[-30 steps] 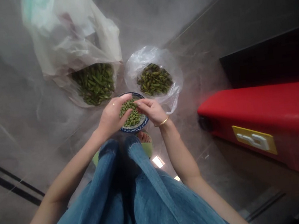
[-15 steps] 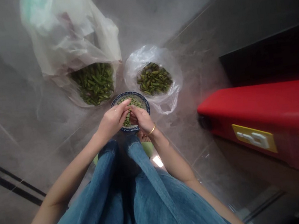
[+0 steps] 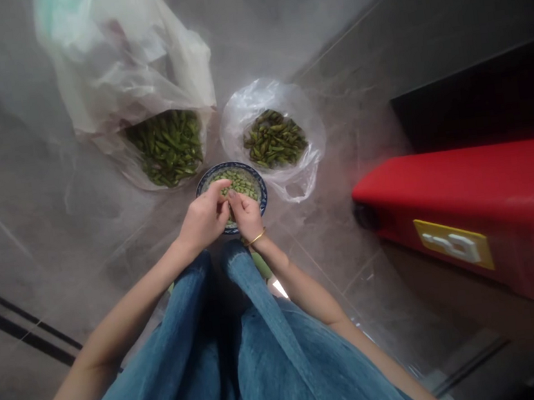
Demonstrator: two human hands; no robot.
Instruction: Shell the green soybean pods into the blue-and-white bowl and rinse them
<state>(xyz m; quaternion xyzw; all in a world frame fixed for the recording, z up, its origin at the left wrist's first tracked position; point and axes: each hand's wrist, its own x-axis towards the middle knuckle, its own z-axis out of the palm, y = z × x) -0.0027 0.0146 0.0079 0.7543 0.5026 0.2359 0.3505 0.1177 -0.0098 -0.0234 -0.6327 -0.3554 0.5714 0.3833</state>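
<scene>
My left hand (image 3: 205, 219) and my right hand (image 3: 246, 215) meet over the near edge of a blue-rimmed bowl (image 3: 255, 177) of shelled green beans (image 3: 240, 182) on the floor. Both hands have their fingers pinched together, fingertips touching, around something small and green that I cannot make out clearly. A gold bangle sits on my right wrist. Beyond the bowl on the left lies a large plastic bag of green pods (image 3: 167, 146). A smaller clear bag of green pods (image 3: 273, 137) lies on the right.
My legs in blue jeans (image 3: 247, 358) fill the foreground. A red box with a yellow label (image 3: 447, 204) lies at the right. The grey tiled floor (image 3: 27, 190) has dark lines at the left.
My right hand has drawn in toward my left hand and back toward my knees. Both hands now pinch together at the near edge of the bowl.
</scene>
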